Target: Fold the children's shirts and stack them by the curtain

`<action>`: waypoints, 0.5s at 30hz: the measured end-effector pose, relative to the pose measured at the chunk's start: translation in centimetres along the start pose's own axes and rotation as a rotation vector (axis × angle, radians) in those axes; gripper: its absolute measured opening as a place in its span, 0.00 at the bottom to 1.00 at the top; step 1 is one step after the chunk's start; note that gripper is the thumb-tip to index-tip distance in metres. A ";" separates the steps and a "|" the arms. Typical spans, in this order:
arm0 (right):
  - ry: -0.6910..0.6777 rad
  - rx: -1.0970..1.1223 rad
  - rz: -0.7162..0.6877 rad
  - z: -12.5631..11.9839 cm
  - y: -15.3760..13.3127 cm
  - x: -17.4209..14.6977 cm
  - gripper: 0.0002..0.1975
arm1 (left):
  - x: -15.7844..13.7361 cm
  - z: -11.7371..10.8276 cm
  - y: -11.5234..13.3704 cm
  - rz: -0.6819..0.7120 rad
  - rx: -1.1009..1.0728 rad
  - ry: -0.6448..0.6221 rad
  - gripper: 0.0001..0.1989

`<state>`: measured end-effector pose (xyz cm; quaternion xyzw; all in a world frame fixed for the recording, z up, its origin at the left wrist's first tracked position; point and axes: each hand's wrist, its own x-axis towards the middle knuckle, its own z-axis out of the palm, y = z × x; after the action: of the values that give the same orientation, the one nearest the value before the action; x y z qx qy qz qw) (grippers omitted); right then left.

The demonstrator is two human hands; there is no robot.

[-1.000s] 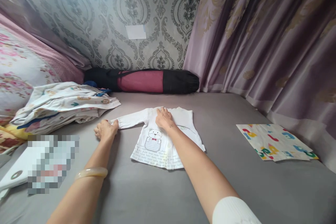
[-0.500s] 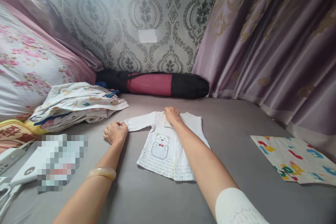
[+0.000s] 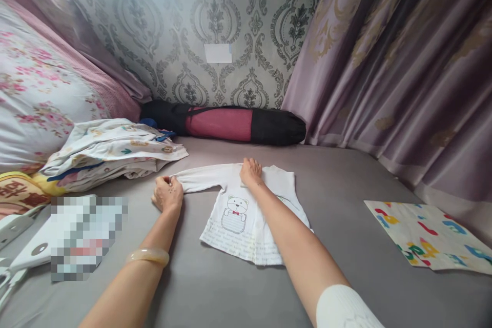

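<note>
A small white shirt (image 3: 219, 220) with a bear print and a lettered hem lies spread on the grey sheet. Its left-side sleeve (image 3: 202, 178) stretches out sideways, and my left hand (image 3: 168, 193) is closed on the cuff end. My right hand (image 3: 251, 170) rests at the collar, fingers bent and closed on the fabric there; its forearm crosses over the shirt's right half and hides part of it. The other sleeve does not show.
Folded patterned clothes (image 3: 115, 151) lie at the left by a floral pillow (image 3: 34, 97). A white device (image 3: 34, 251) with cables sits lower left. A black and red long bag (image 3: 223, 124) lies along the wall. A colourful printed cloth (image 3: 426, 236) is at the right.
My left hand has shifted slightly left, drawing the sleeve straighter and a little longer. My right hand stays at the collar.
</note>
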<state>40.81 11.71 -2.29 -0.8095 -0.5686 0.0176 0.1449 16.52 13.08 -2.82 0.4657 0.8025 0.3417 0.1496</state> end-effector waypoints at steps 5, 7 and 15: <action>0.010 0.017 -0.213 -0.4 -0.5 -2.4 0.19 | 0.3 0.1 -0.2 0.003 -0.039 -0.010 0.14; -0.053 0.051 -0.301 -0.1 -0.7 -3.3 0.23 | 0.7 0.2 -0.3 -0.010 -0.066 -0.007 0.13; -0.227 0.110 -0.264 0.5 -0.9 -4.0 0.32 | 3.5 0.0 1.6 0.008 -0.400 0.038 0.10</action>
<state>38.48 8.43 -3.12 -0.7115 -0.6809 0.1206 0.1250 15.73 16.54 -1.49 0.4232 0.7196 0.5035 0.2226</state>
